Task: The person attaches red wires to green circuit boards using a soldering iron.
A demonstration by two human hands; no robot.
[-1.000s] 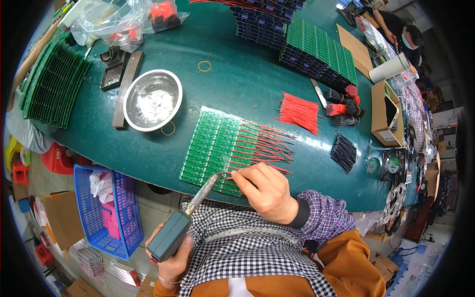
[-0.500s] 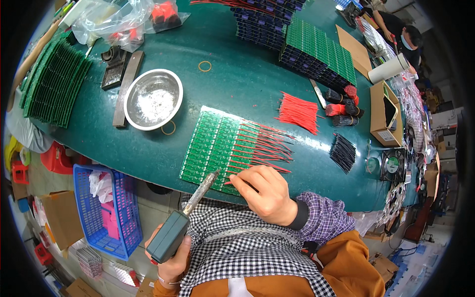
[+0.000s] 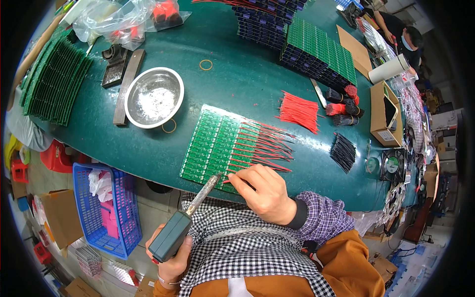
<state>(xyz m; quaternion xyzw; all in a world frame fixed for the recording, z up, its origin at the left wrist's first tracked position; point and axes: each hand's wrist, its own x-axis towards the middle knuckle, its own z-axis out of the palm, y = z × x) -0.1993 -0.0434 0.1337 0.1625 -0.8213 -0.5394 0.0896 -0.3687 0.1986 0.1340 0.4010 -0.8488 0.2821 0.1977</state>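
My left hand (image 3: 170,262) is wrapped round the dark green handle of a soldering iron (image 3: 171,236). The iron slants up and to the right, its tip at the lower part of a green circuit board panel (image 3: 204,143). Beside that tip, my right hand (image 3: 264,193) pinches a red wire (image 3: 226,181) at the board's near edge; most of the wire is hidden by the fingers. Several red wires (image 3: 269,143) stick out to the right from the panel in a row. Farther right lie a pile of loose red wires (image 3: 298,113) and one of black wires (image 3: 342,152).
A metal bowl (image 3: 154,98) stands left of the panel, near a flat bar (image 3: 129,86). Board stacks (image 3: 319,52) rise at the back; more boards (image 3: 57,81) stand far left. A small fan (image 3: 392,165) and a cardboard box (image 3: 385,115) are at right. Another person (image 3: 402,37) works beyond.
The soldering iron's tip has shifted very slightly right and down along the panel. My right hand stays nearly in place, still pinching the wire.
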